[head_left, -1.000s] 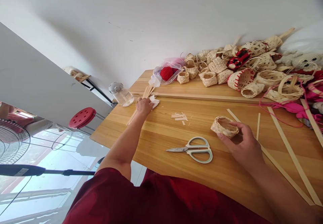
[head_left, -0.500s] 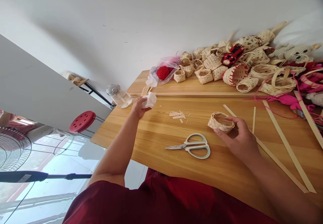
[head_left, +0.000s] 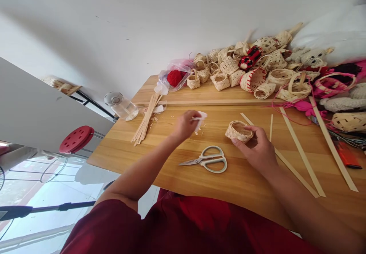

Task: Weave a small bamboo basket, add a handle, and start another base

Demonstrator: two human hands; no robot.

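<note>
My left hand (head_left: 187, 124) is closed on a crumpled white tissue (head_left: 202, 119), held over the small cut strip scraps on the table. Between the thumb and fingers of my right hand (head_left: 259, 149) is a small woven bamboo basket (head_left: 239, 131), open side up and without a handle. Part of its right side is hidden by the fingers. Scissors (head_left: 206, 160) with pale handles lie between my two hands, blades pointing left. Long flat bamboo strips (head_left: 303, 153) rest to the right of my right hand.
A bundle of thin strips (head_left: 147, 120) lies at the left, near a clear water bottle (head_left: 121, 106). Bagged red yarn (head_left: 175, 78) and many small woven baskets (head_left: 221, 81) stand along the wall. A red stool (head_left: 76, 139) is beyond the table's left edge.
My left hand has moved right with the white tissue, away from the strip bundle and over to the scraps. My right hand keeps its hold on the basket. The view has shifted rightward.
</note>
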